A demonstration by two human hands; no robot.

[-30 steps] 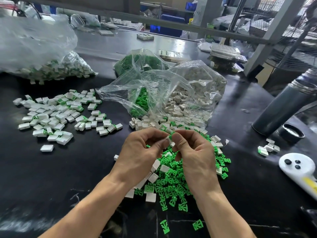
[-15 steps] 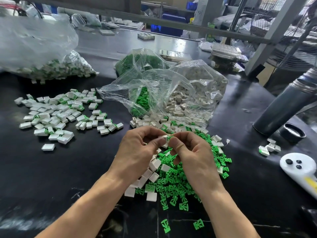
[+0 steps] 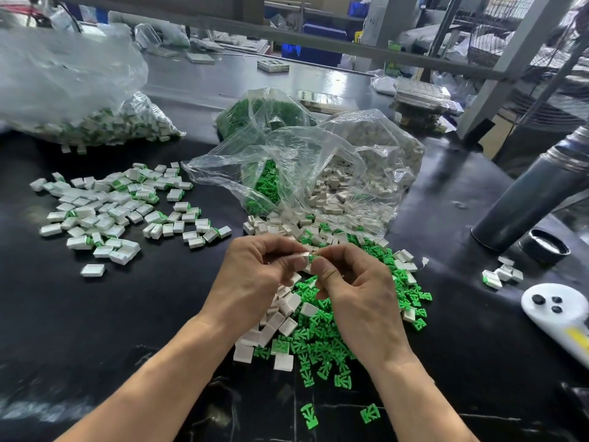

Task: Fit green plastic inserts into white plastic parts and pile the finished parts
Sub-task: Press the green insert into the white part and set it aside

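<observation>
We find both hands together above the counter's near-middle: left hand pinches a white part, right hand pinches a green insert at its mouth. Misalignment risks jamming or dropping.

Bare forearms and hands, no sleeves, gloves or rings.

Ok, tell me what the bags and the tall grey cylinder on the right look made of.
Bags: thin clear plastic film, glossy; it crinkles and the parts show through.
Tall grey cylinder: probably metal, matt grey body with a brighter threaded band on top; coated plastic can't be excluded.
</observation>
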